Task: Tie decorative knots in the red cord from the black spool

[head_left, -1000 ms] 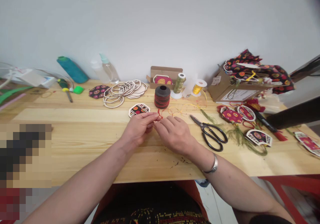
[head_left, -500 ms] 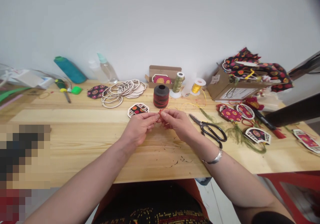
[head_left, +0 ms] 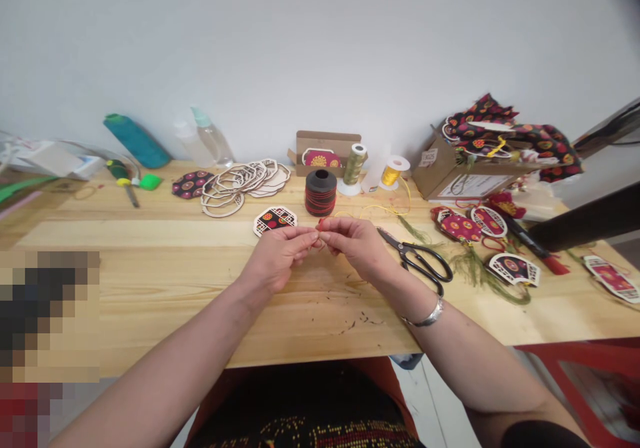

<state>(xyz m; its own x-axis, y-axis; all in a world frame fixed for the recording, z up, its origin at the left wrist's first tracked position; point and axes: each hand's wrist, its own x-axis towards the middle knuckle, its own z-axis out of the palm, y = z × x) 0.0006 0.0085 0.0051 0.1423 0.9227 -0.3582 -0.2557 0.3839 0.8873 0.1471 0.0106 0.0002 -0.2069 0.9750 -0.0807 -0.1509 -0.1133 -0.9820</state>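
My left hand and my right hand meet at the fingertips above the wooden table. Both are closed in a pinch on a thin red cord, mostly hidden by the fingers. Just behind them stands a dark spool wound with red and black cord. A patterned ornament with a white fretwork edge lies behind my left hand. To the right of my right hand rest black-handled scissors, their blades pointing toward the spool.
Wooden frames are piled at the back left, near a screwdriver. Green thread and yellow thread stand behind the spool. A carton of fabric, ornaments with tassels and a black post occupy the right.
My right fingertips have shifted slightly against the left ones, still pinching the red cord. The whole view has moved a little; the objects on the table lie as before.
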